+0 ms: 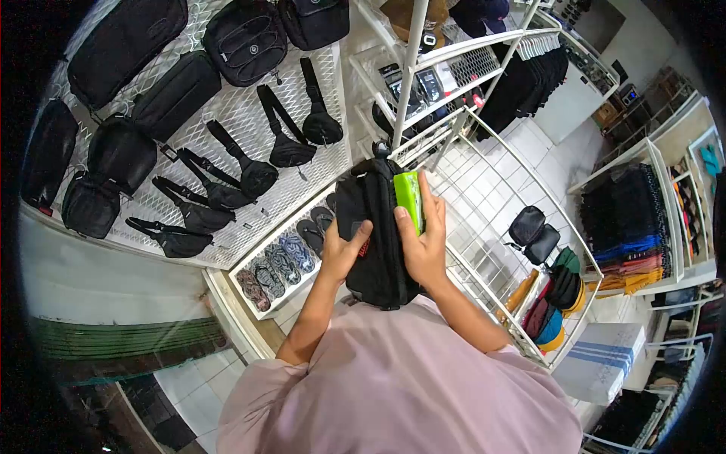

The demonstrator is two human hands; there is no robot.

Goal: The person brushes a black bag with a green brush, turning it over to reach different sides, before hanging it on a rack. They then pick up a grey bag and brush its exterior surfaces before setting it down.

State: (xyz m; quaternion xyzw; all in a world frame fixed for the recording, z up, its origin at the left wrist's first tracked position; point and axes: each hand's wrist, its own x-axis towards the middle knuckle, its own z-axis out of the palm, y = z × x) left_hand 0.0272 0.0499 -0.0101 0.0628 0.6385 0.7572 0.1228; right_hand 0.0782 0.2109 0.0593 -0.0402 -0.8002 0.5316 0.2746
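A black bag (372, 234) with a zipper and small red lettering is held upright in front of my chest. My left hand (342, 248) is wrapped round its left side, thumb on the front near the lettering. On the other side my right hand (425, 234) grips a bright green packet (408, 200) against the bag's right edge, its thumb and fingers closed round the packet. The palm also rests along the bag. The far side of the bag and some fingertips of my left hand are hidden.
A white mesh wall (249, 219) at the left carries black bags and waist pouches. Below it stands a tray of flip-flops (283, 261). White wire racks (484, 219) lie ahead and right, with caps (563, 291) and two small black pouches (528, 225). Clothes hang farther off.
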